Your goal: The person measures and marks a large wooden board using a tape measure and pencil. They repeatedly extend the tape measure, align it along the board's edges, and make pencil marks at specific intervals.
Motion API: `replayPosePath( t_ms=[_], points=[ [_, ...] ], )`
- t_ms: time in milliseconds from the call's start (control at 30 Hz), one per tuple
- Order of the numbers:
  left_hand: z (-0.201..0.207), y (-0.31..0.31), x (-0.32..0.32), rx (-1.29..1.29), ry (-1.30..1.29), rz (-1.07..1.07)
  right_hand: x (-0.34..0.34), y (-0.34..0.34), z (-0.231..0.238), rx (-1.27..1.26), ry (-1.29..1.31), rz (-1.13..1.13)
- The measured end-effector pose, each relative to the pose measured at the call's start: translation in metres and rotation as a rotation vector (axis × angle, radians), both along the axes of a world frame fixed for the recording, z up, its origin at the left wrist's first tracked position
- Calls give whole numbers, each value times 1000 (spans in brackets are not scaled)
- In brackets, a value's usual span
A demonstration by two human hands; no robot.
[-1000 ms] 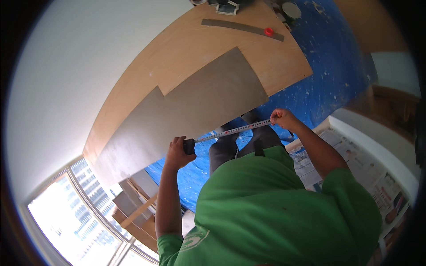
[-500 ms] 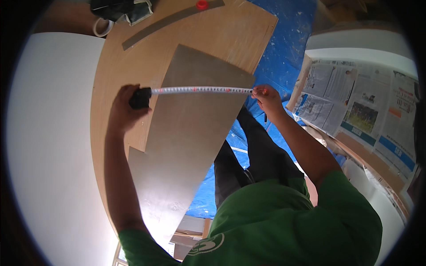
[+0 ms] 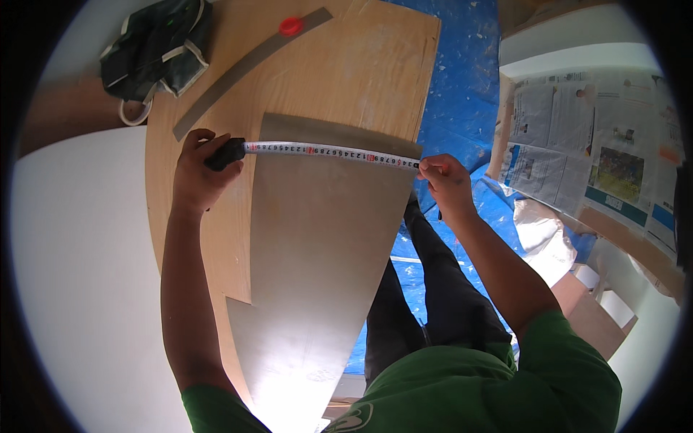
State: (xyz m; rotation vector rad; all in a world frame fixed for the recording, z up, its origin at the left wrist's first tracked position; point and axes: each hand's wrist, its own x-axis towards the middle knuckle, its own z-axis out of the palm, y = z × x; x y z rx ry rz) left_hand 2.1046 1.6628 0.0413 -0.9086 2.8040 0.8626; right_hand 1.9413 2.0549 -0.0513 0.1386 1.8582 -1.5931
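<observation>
My left hand (image 3: 201,169) grips the black case of a tape measure (image 3: 226,154) over the wooden table. Its white blade (image 3: 325,151) is pulled out across the far part of a grey-brown sheet (image 3: 317,216). At the blade's end, my right hand (image 3: 445,180) pinches the tip by the sheet's right edge. Something thin and dark, partly hidden, sticks out below the right hand. The sheet lies on the table and has a notch on its left side.
On the wooden table (image 3: 361,65) lie a curved grey strip (image 3: 245,71) and a red round piece (image 3: 291,27). A black bag (image 3: 155,50) sits at the far left, near a white ring (image 3: 135,112). Blue tarp (image 3: 462,86) covers the floor; newspaper (image 3: 556,137) covers a surface at right.
The view has shifted, so the sheet and table sit differently in it. The tape's right end now slants slightly toward me. Both hands keep their grip on the tape measure.
</observation>
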Motion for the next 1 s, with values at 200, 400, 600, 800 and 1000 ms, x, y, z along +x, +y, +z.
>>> replayPosePath(
  t_ms=[200,400,600,800,1000],
  points=[
    [-3,-9,-20,-57,15,-71,1,-12,-13,-46,33,35],
    [-22,-23,-31,-235,108,-176,-4,-8,-7,50,-7,109],
    [-31,-14,-46,-328,72,-165,-7,-12,-10,-10,-51,79],
    [-42,13,-55,-703,11,-387,-11,-11,-7,-28,-105,126],
    [-44,32,-57,-790,25,-402,-13,-9,-7,-20,-112,158]
  ],
)
